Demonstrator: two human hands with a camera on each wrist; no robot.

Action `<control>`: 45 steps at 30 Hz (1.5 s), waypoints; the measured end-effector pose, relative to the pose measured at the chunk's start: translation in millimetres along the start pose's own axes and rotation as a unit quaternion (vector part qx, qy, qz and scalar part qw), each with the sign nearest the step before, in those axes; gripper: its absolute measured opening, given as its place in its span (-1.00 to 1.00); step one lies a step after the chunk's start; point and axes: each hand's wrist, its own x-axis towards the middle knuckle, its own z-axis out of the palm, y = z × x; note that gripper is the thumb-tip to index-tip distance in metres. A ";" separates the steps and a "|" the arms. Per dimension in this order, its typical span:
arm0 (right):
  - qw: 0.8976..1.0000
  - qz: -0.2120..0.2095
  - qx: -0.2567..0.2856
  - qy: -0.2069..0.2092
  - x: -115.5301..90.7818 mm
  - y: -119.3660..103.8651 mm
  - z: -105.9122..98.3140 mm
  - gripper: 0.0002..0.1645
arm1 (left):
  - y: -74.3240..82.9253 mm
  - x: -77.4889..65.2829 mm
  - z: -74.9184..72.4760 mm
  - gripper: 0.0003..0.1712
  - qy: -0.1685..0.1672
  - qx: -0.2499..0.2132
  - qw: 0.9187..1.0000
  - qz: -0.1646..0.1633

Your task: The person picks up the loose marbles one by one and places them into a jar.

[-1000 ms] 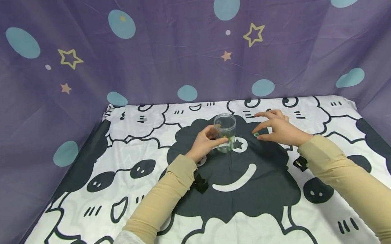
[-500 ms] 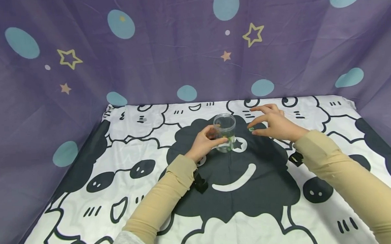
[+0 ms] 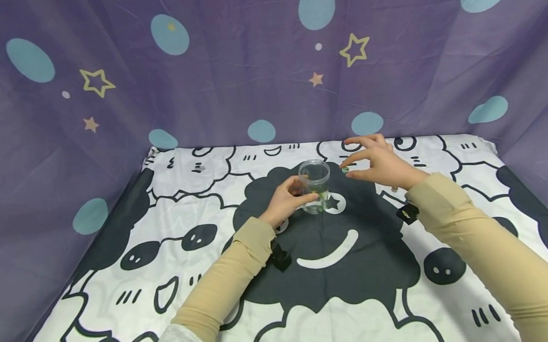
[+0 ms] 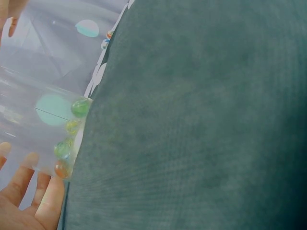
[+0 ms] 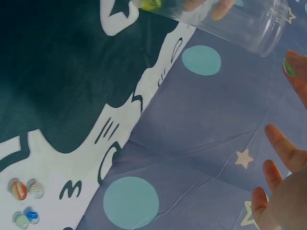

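Observation:
My left hand (image 3: 281,203) grips a clear plastic jar (image 3: 315,173) round its side, and the jar stands upright on the cloth. Several glass marbles lie at the jar's bottom; a green marble (image 4: 80,108) and an orange marble (image 4: 62,168) show in the left wrist view. To the right of the jar, my right hand (image 3: 384,166) pinches another green marble (image 3: 345,170) between thumb and index finger, the other fingers spread. In the right wrist view this marble is mostly covered by a fingertip, near the jar's open rim (image 5: 274,28) but apart from it.
Several loose marbles lie on the cloth beneath my right hand, among them an orange-and-white marble (image 5: 19,189) and a blue marble (image 5: 31,214). A patterned cloth (image 3: 328,285) covers the table. Behind it hangs a purple curtain (image 3: 252,81).
My right hand has risen and moved left toward the jar, carrying the green marble. A loose marble has come into sight beside the right wrist. The left hand and jar stay in place.

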 end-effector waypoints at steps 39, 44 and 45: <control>1.000 0.022 0.006 -0.013 18.1 -10.7 7.1 -0.58 | -16.2 11.8 2.3 -0.35 0.008 0.005 1.000 -0.004; 0.999 0.033 0.007 -0.011 9.1 -1.8 6.3 -0.57 | -29.3 19.3 3.6 -0.33 0.015 0.009 1.000 0.000; 0.999 0.035 0.007 -0.010 7.3 -0.3 5.8 -0.57 | -30.1 19.6 3.7 -0.34 0.017 0.010 1.000 0.002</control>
